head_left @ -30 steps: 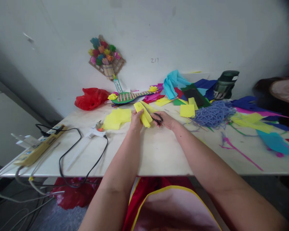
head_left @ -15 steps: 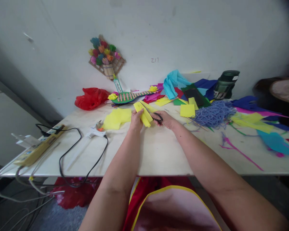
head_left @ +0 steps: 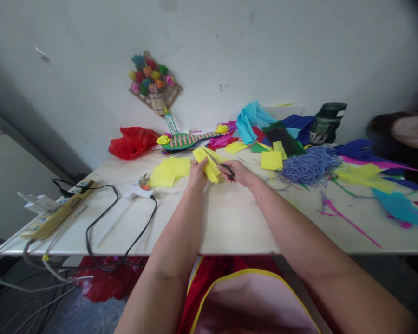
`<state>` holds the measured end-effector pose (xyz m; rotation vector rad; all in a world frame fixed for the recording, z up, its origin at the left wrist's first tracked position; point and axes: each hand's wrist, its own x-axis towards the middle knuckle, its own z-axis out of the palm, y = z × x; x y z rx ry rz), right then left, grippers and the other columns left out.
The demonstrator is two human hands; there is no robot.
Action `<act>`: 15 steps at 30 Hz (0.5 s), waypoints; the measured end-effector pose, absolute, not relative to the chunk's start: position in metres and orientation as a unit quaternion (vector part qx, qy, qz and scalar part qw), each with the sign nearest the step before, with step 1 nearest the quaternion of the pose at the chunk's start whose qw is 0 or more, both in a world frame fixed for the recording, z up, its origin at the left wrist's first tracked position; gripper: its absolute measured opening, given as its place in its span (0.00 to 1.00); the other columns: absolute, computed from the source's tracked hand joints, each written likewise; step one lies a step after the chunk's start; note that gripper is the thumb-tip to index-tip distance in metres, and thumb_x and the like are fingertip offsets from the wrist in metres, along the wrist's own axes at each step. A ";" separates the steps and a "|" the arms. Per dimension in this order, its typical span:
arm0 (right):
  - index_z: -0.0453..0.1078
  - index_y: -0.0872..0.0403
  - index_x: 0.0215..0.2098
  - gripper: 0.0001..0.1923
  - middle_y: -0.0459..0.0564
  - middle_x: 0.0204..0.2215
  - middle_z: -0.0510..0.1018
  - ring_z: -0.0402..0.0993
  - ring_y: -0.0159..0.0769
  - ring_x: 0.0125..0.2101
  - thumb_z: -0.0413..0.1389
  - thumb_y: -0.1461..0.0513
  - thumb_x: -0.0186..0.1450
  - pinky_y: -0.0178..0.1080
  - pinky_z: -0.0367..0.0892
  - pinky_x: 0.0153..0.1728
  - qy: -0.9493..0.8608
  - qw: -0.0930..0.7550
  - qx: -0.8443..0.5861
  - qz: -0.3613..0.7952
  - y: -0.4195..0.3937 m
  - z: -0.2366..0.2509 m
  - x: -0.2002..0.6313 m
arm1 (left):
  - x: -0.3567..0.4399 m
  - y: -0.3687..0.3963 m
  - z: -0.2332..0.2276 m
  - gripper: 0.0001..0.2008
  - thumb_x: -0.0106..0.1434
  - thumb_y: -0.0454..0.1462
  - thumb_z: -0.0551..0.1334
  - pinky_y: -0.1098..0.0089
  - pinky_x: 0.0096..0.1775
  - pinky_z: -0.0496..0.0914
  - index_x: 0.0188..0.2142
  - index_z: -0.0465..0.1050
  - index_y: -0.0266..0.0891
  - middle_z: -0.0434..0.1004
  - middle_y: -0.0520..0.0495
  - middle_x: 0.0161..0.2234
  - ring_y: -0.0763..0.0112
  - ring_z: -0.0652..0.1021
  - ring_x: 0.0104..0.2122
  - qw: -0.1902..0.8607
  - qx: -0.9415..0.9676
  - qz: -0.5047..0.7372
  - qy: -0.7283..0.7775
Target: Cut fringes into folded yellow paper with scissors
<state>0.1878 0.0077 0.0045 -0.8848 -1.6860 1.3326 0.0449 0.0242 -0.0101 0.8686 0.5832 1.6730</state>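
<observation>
My left hand [head_left: 197, 174] pinches a folded strip of yellow paper [head_left: 206, 163] above the middle of the table. In my right hand [head_left: 239, 173] is a pair of black-handled scissors [head_left: 227, 172], fingers through the loops. The blades lie along the yellow paper, between its layers or across it; I cannot tell which. Left of my hands a larger yellow sheet [head_left: 169, 171] rests on the tabletop. Behind them lies a green decorated piece [head_left: 195, 138] with a woven pink band and yellow paper flowers.
At the left are a white glue gun [head_left: 135, 191] with its black cord and a power strip [head_left: 57, 211]. A red plastic bag [head_left: 133, 142] sits at the back. Purple yarn [head_left: 308, 164], coloured paper and a dark green bottle [head_left: 328, 123] fill the right. Paper flowers [head_left: 149, 76] lean against the wall.
The scissors' handles have drawn slightly closer together. Both hands stay in nearly the same place, and the rest looks unchanged.
</observation>
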 end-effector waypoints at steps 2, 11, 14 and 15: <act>0.60 0.56 0.22 0.12 0.40 0.12 0.64 0.56 0.22 0.09 0.54 0.55 0.53 0.28 0.44 0.09 -0.665 0.400 -0.348 0.527 0.008 0.004 0.188 | 0.046 0.024 -0.010 0.14 0.44 0.39 0.67 0.69 0.34 0.68 0.30 0.68 0.36 0.73 0.49 0.25 0.71 0.75 0.27 0.551 0.370 0.706 0.248; 0.62 0.56 0.22 0.13 0.39 0.10 0.63 0.55 0.22 0.10 0.58 0.56 0.51 0.27 0.52 0.10 -0.665 0.395 -0.356 0.524 0.009 0.001 0.187 | 0.045 0.024 -0.010 0.16 0.42 0.36 0.67 0.70 0.32 0.68 0.31 0.65 0.37 0.72 0.52 0.24 0.73 0.74 0.24 0.552 0.343 0.715 0.256; 0.64 0.57 0.23 0.13 0.38 0.10 0.62 0.55 0.22 0.10 0.59 0.56 0.51 0.27 0.53 0.10 -0.665 0.387 -0.363 0.526 0.010 0.001 0.186 | 0.045 0.024 -0.010 0.16 0.42 0.38 0.68 0.69 0.32 0.68 0.30 0.65 0.36 0.72 0.51 0.24 0.72 0.74 0.24 0.549 0.333 0.722 0.257; 0.64 0.57 0.24 0.13 0.38 0.10 0.62 0.55 0.22 0.10 0.59 0.56 0.51 0.27 0.54 0.10 -0.663 0.383 -0.367 0.528 0.010 0.000 0.186 | 0.045 0.025 -0.010 0.17 0.42 0.39 0.68 0.68 0.32 0.68 0.30 0.65 0.36 0.72 0.51 0.23 0.72 0.74 0.24 0.547 0.332 0.723 0.260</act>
